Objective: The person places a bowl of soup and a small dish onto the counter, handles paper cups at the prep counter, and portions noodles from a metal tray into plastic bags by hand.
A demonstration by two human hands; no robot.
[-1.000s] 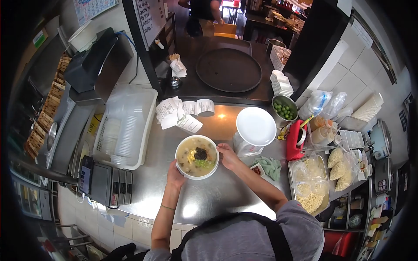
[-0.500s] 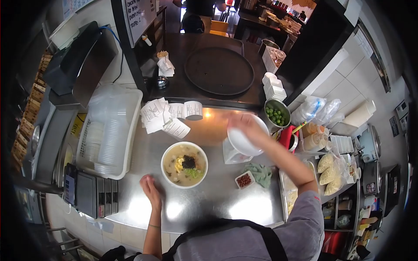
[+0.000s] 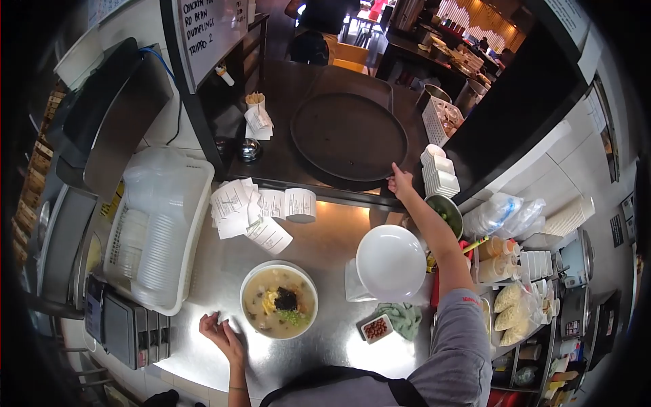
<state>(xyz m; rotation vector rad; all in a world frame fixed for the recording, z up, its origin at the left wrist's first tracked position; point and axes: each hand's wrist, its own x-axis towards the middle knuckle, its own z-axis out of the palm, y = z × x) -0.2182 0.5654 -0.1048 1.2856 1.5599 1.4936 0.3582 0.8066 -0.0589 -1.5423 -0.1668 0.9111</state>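
Note:
My right hand reaches across the counter to the near right rim of a round black tray, its fingers closed at that rim. Over the steel counter, left of a bowl of soup, my left hand is held open with loosely bent fingers and nothing in it. The soup carries dark seaweed, yellow egg pieces and chopped green onion. A white plate rests below my right forearm. In front of me, a small square dish of reddish nuts lies beside a green cloth.
Paper receipts lie along the counter's back edge. A white basket of plastic lids and containers stands at left. Stacked white dishes and a metal pot of green limes are near my right arm. Another person stands beyond the pass.
My right hand has moved from over the white plate forward to the black tray's rim. My left hand stays beside the soup bowl. The camera view has shifted slightly.

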